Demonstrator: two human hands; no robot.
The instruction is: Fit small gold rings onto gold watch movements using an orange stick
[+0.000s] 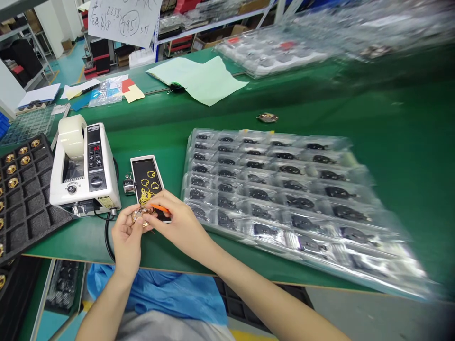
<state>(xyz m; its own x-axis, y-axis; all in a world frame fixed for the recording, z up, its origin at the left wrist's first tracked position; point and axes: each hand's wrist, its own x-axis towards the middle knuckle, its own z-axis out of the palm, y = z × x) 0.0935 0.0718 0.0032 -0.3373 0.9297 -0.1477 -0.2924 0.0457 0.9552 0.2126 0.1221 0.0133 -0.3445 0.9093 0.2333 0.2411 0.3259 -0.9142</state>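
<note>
While both hands [152,222] meet, a gold part [140,216] sits between them.

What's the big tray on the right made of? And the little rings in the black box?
Big tray: looks like thin clear moulded plastic, glossy, with glare on its pockets. Rings in the small black box: gold-coloured, shiny, likely metal; too small to be sure.

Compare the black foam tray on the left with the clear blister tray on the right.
The foam tray is opaque black with square pockets; the blister tray is clear, glossy plastic.
The foam tray holds gold round parts in only a few pockets at its far corner; the blister tray has a dark part in nearly every pocket.
The foam tray is cut off by the picture's edge; the blister tray spreads wider.
Both lie flat on the green table.
</note>
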